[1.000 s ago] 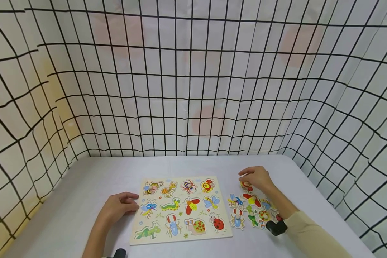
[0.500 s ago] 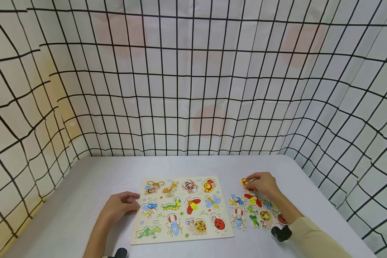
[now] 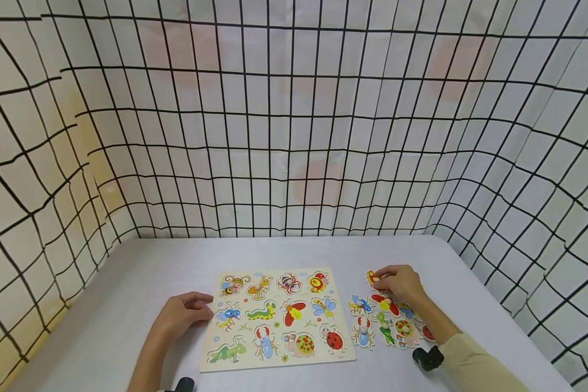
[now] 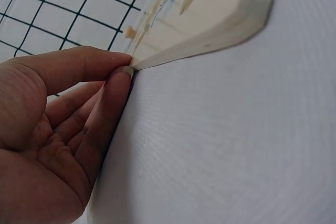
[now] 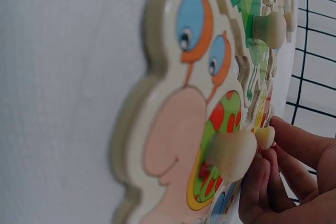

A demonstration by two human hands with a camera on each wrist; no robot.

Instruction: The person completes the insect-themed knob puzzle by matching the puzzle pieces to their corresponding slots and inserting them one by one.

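A wooden peg puzzle board (image 3: 274, 326) printed with insects lies in the middle of the table. My left hand (image 3: 178, 314) rests at its left edge, fingers loosely extended; in the left wrist view the fingertips (image 4: 122, 66) touch that edge. Beyond the group of loose pieces, my right hand (image 3: 402, 283) pinches a red and yellow puzzle piece (image 3: 371, 276), partly hidden by the fingers. In the right wrist view, the snail piece (image 5: 176, 129) with its wooden knob (image 5: 233, 153) stands large in front of the right hand (image 5: 294, 177).
Several loose pieces lie right of the board, among them a blue beetle (image 3: 363, 333), a green grasshopper (image 3: 385, 328), a red and yellow bug (image 3: 385, 305) and a blue-winged insect (image 3: 360, 305). White walls with a black grid (image 3: 294, 147) enclose the table (image 3: 176, 261).
My right hand has come down slightly toward me and to the right, its fingertips closing on the red and yellow puzzle piece. The left hand stays at the board's edge.
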